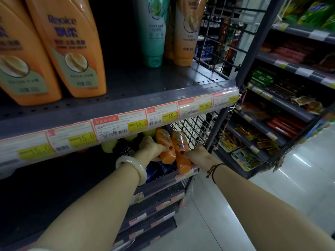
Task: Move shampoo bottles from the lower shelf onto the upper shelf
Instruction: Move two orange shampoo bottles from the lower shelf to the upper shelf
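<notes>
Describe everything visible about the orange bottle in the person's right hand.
The orange shampoo bottle is glossy plastic with a colourful printed label near its far end; the text is too blurred to read. It lies tilted on the lower shelf, one end over the front edge. The right hand grips it from the right, and it rests against a second orange bottle held by the left hand.

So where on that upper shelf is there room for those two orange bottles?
The upper shelf is bare in the middle, between the big orange bottles at left and the green tube at right. The far right is crowded by the green tube and orange tube.
</notes>
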